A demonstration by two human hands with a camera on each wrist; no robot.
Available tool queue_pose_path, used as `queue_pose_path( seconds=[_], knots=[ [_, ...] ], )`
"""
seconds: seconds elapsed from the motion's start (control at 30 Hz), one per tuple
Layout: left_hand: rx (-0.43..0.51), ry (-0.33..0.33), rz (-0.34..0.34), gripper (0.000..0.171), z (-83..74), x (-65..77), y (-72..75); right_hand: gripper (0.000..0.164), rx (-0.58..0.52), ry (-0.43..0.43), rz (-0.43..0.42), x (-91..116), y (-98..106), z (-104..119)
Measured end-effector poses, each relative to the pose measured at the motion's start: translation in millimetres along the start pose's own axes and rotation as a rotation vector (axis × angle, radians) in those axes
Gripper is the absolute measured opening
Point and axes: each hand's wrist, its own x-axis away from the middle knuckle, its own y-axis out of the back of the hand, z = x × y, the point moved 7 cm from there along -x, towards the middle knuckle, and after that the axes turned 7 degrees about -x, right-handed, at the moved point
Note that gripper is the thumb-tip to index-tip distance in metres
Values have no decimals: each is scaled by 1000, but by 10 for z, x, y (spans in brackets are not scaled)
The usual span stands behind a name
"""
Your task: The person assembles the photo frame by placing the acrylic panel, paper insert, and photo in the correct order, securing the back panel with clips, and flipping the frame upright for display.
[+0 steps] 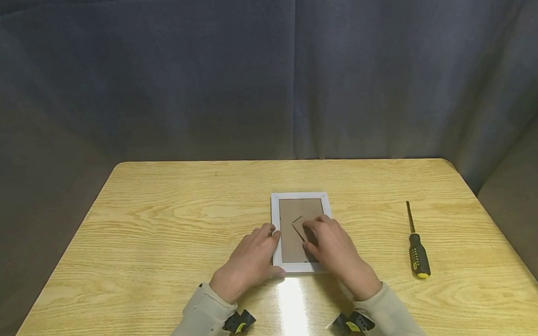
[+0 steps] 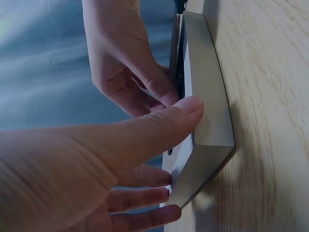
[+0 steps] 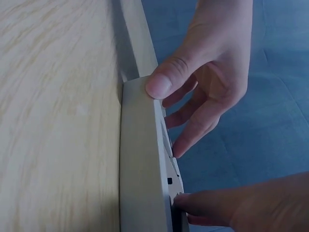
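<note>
A white picture frame (image 1: 277,251) lies on the table with its brown backing board (image 1: 292,206) facing up. Thin dark lines form an angled corner on the board. My left hand (image 1: 252,260) grips the frame's near left corner. In the left wrist view, its thumb lies on the near edge of the frame (image 2: 207,87) and its fingers are at the left side. Bent over the right half of the board is my right hand (image 1: 336,247), its thumb and index fingertips at the board near the dark lines. I cannot tell whether those fingers pinch anything.
A screwdriver (image 1: 418,254) with a black and yellow handle lies to the right, its tip pointing away from me. The wooden table (image 1: 172,211) ends at a dark curtain (image 1: 203,81) at the back. Both wrists wear black straps.
</note>
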Motion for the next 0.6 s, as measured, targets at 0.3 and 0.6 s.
queue_pose_path(
  seconds=[0.3,0.6],
  knots=[
    [6,1,4,84,-2,4,5,42,-10,19,24,-2,-6,4],
    [11,3,5,83,3,10,1,42,-23,8,7,-7,15,-14]
  ],
)
